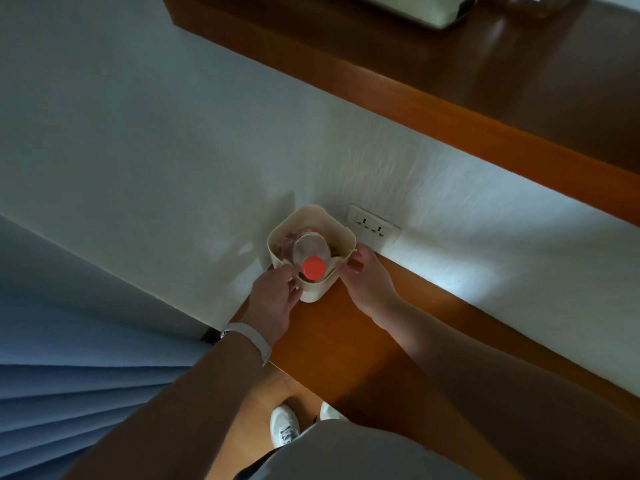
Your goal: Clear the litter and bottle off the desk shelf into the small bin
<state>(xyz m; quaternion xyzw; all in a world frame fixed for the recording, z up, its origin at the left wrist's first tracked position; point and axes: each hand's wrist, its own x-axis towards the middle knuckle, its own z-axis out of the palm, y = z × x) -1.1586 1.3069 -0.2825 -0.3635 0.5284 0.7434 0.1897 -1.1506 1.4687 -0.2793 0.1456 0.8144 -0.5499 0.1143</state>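
A small cream bin point(313, 216) stands on the wooden desk shelf point(367, 344), close to the white wall. Inside it a clear plastic bottle point(309, 249) with an orange-red cap point(314, 267) stands leaning toward me, and crumpled pinkish litter point(284, 244) lies beside the bottle. My left hand point(277, 296) holds the bin's left near rim, thumb curled over the edge. My right hand point(363, 275) grips the right rim with fingers curled at the edge.
A double wall socket point(374, 226) sits just right of the bin. A higher wooden shelf point(485, 109) runs above, with a pale appliance point(426, 8) on it. Blue pleated curtain point(86, 386) hangs to the left. My white shoes point(285, 424) show on the floor below.
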